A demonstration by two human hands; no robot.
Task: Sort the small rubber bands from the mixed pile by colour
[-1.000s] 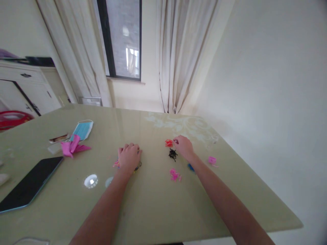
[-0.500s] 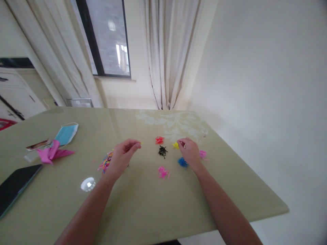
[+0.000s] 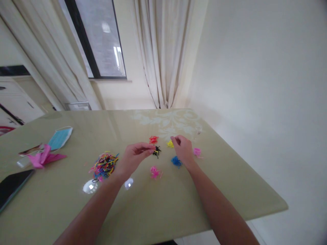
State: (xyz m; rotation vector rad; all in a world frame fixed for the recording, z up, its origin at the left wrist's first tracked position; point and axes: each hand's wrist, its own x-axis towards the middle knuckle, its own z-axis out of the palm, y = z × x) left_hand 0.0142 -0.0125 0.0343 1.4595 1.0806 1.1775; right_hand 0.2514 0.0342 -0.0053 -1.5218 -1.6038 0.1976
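Note:
My left hand [image 3: 134,158] is in a pinch, with a small yellow rubber band [image 3: 155,151] at its fingertips, in front of the black pile [image 3: 157,152]. Thumb and fingers of my right hand [image 3: 183,148] are pressed together at the edge of the yellow pile [image 3: 170,144]; what they hold, if anything, is too small to make out. A blue pile [image 3: 176,161] lies just below that hand, and a light pink one [image 3: 197,152] to its right. Behind the black pile is a red pile [image 3: 153,139]; nearer me is a bright pink pile [image 3: 155,172].
A mixed heap of coloured rubber bands [image 3: 105,165] lies left of my left hand. Farther left are a pink folded-paper shape [image 3: 45,157], a blue face mask [image 3: 60,138] and a dark-screened device [image 3: 15,187]. The table's [image 3: 230,190] right edge runs near a white wall.
My left hand has moved right with the yellow band, from beside the mixed heap to the black pile. My right hand stays by the yellow pile. The view has shifted slightly right.

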